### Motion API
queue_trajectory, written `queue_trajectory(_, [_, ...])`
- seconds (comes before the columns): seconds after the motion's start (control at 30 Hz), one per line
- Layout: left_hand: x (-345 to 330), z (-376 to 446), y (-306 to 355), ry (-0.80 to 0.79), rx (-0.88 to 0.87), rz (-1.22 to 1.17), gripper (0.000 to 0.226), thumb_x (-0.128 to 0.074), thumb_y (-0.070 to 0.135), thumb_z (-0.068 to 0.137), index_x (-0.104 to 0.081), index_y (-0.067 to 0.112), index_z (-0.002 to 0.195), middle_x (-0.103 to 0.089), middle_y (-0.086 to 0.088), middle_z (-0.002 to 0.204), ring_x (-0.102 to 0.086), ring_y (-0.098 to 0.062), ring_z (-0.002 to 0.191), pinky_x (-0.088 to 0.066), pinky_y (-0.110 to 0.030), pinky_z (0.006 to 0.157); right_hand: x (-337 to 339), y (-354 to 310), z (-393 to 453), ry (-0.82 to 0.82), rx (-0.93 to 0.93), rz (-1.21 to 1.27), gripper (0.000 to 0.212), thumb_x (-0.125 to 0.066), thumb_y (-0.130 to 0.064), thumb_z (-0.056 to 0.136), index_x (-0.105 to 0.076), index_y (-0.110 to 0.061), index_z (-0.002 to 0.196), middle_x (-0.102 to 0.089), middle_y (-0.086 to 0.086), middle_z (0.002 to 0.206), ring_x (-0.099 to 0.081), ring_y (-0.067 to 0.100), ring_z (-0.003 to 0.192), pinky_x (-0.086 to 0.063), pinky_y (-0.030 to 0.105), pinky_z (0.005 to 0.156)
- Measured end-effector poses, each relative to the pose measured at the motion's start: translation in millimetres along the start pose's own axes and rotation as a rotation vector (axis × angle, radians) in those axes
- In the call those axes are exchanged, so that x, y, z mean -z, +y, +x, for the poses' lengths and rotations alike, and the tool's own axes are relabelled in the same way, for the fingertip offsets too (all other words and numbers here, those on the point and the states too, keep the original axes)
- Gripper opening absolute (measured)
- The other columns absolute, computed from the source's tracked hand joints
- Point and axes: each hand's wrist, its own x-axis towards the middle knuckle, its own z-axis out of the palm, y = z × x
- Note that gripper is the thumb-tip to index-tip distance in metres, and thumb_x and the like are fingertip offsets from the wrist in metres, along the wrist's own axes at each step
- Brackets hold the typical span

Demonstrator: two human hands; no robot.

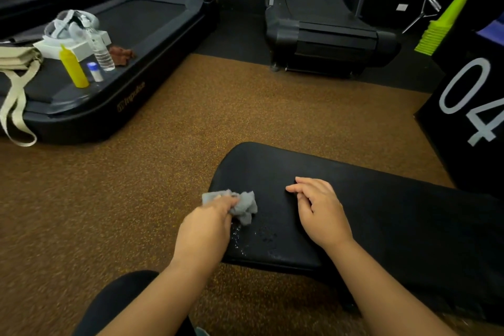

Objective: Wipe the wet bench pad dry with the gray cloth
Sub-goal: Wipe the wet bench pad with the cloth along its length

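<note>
Bench pad (381, 199) beaded with droplets near left hand (207, 224), which clutches bunched gray cloth (242, 206); right hand (319, 213) rests on pad, fingers loose, grasping nothing.

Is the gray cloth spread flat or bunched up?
Bunched up: the gray cloth is a crumpled wad in the left hand on the bench pad.

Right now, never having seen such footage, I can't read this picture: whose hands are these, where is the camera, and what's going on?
There is no machine. A person wears a camera on the head, looking down at both bare hands. The left hand clutches a crumpled gray cloth on the black bench pad; water droplets glisten just below it. The right hand rests on the pad, holding nothing. On the treadmill at upper left stand a yellow squeeze bottle and a clear water bottle.
</note>
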Motion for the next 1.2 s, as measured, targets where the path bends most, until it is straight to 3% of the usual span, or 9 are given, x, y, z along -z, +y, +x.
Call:
queue_trajectory(0.13, [-0.1,-26.5,6.6,-0.056,-0.107,-0.035,0.041,-0.044,0.022,0.097,-0.047,0.038,0.135,-0.049,0.015,0.140,-0.049,-0.005,0.125,-0.043,-0.023,0.100,0.0,0.1,0.2,0.009,-0.004,0.014,0.028,-0.050,-0.014,0.092,-0.066,-0.034,0.102,-0.057,-0.017,0.120,-0.039,-0.002,0.120,-0.038,0.025,0.096])
queue_trajectory(0.27, [4.0,-4.0,-0.4,-0.014,-0.054,-0.050,0.035,-0.047,0.026,0.096,-0.053,0.041,0.126,-0.063,0.013,0.124,-0.062,-0.013,0.107,-0.050,-0.029,0.087,-0.3,-0.6,-0.4,0.014,0.015,0.018,0.028,-0.051,-0.012,0.092,-0.067,-0.032,0.103,-0.057,-0.016,0.120,-0.040,-0.002,0.119,-0.036,0.023,0.096])
queue_trajectory(0.37, [-0.2,1.1,9.0,-0.002,-0.017,-0.038,0.036,-0.044,0.024,0.098,-0.051,0.036,0.131,-0.053,0.014,0.136,-0.055,-0.009,0.119,-0.043,-0.024,0.093,-1.1,-0.2,-1.8,0.016,0.016,0.002,0.028,-0.051,-0.011,0.091,-0.068,-0.031,0.103,-0.057,-0.015,0.120,-0.040,-0.001,0.119,-0.033,0.019,0.095])
queue_trajectory(0.53, [-4.4,-23.7,13.3,-0.084,-0.151,-0.020,0.041,-0.042,0.023,0.099,-0.045,0.035,0.137,-0.040,0.014,0.147,-0.038,-0.002,0.134,-0.031,-0.017,0.105,-0.4,-0.1,0.0,0.017,0.014,0.008,0.029,-0.051,-0.011,0.091,-0.067,-0.032,0.101,-0.057,-0.016,0.119,-0.040,-0.002,0.118,-0.035,0.020,0.094])
queue_trajectory(0.67, [-4.4,-8.6,12.7,-0.043,-0.132,-0.058,0.038,-0.044,0.026,0.098,-0.048,0.036,0.135,-0.047,0.016,0.142,-0.046,-0.002,0.127,-0.035,-0.015,0.100,-0.4,0.6,-0.3,0.008,0.008,0.004,0.029,-0.051,-0.011,0.091,-0.067,-0.032,0.101,-0.057,-0.017,0.119,-0.039,-0.002,0.119,-0.033,0.019,0.093])
queue_trajectory(0.83, [-13.0,-21.2,25.2,-0.054,-0.158,-0.035,0.040,-0.041,0.023,0.099,-0.045,0.033,0.137,-0.043,0.011,0.146,-0.035,-0.002,0.136,-0.030,-0.019,0.107,-0.2,-1.3,-0.8,-0.003,0.009,-0.003,0.029,-0.050,-0.010,0.091,-0.067,-0.030,0.104,-0.056,-0.015,0.121,-0.039,0.001,0.121,-0.032,0.019,0.095])
queue_trajectory(1.07, [-10.9,-21.3,23.8,-0.107,-0.254,-0.110,0.042,-0.042,0.022,0.099,-0.043,0.031,0.139,-0.037,0.010,0.150,-0.027,-0.001,0.139,-0.018,-0.013,0.111,2.2,-7.0,1.4,-0.059,-0.015,-0.004,0.029,-0.048,-0.012,0.093,-0.066,-0.030,0.107,-0.056,-0.009,0.126,-0.037,0.004,0.124,-0.033,0.024,0.100])
queue_trajectory(1.13, [-7.2,-21.8,20.0,-0.148,-0.275,-0.158,0.050,-0.052,0.028,0.095,-0.037,0.031,0.143,-0.030,0.010,0.153,-0.020,-0.001,0.141,-0.008,-0.010,0.111,5.6,-17.1,-1.8,-0.094,-0.015,0.046,0.027,-0.048,-0.018,0.095,-0.064,-0.033,0.110,-0.055,-0.011,0.127,-0.036,0.003,0.124,-0.028,0.021,0.100])
queue_trajectory(1.2, [-2.6,-26.1,10.5,-0.169,-0.301,-0.153,0.074,-0.064,0.040,0.086,-0.024,0.031,0.148,-0.015,0.010,0.157,-0.007,-0.003,0.144,0.003,-0.012,0.111,6.1,-31.6,-10.8,-0.127,0.065,0.097,0.026,-0.049,-0.026,0.094,-0.063,-0.036,0.114,-0.054,-0.015,0.128,-0.037,-0.001,0.124,-0.028,0.019,0.100])
